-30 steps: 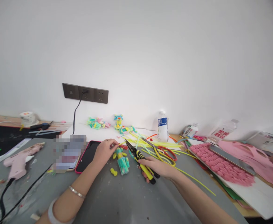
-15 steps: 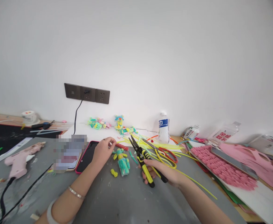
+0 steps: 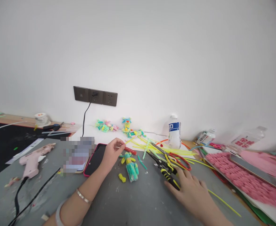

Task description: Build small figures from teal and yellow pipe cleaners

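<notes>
My left hand (image 3: 113, 153) is closed in a pinch beside a red stick-like tool (image 3: 130, 151). A thin yellowish strip shows at its fingertips, but I cannot make out whether they hold it. Just below lies a small teal and yellow fuzzy figure (image 3: 131, 168), with a yellow fuzzy piece (image 3: 122, 177) to its left. My right hand (image 3: 190, 188) is open, palm down, fingers spread over the handles of black and yellow pliers (image 3: 162, 165) on the grey table. Red-handled scissors (image 3: 180, 160) lie behind the pliers, among yellow pipe cleaners (image 3: 162, 147).
Left stand two phones, one pink-edged (image 3: 96, 159), and a pink glue gun (image 3: 33, 161) with its black cord. At the wall are several fuzzy figures (image 3: 126, 124) and a white bottle (image 3: 174, 133). A pink knitted piece (image 3: 244, 175) lies right, under a phone.
My right hand has moved right and opened; the pliers it held now rest on the table. My left hand keeps its pinch near the red tool. The view has shifted slightly left.
</notes>
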`<state>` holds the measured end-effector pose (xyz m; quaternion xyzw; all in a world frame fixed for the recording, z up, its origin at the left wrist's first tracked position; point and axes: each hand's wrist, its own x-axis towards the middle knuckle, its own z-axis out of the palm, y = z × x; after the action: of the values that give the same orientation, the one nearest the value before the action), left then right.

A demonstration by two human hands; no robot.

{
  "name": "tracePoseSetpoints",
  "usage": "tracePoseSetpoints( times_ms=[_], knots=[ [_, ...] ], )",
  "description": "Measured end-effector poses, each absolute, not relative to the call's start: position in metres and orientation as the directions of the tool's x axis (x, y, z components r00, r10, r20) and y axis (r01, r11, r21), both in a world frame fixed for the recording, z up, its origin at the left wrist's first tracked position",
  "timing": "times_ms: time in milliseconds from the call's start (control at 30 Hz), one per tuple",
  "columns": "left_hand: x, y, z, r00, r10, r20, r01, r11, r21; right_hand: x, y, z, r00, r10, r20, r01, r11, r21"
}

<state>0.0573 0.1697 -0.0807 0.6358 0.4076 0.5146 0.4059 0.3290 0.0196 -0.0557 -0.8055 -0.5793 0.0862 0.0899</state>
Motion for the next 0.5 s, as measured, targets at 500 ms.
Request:
tracePoseSetpoints(
  times_ms=[500],
  knots=[
    [0.06,0.163,-0.076,0.187,0.958,0.217,-0.071,-0.207,0.976,0.287,0.059,-0.093,0.208,0.815,0.541,0.966,-0.083,-0.246]
  ],
)
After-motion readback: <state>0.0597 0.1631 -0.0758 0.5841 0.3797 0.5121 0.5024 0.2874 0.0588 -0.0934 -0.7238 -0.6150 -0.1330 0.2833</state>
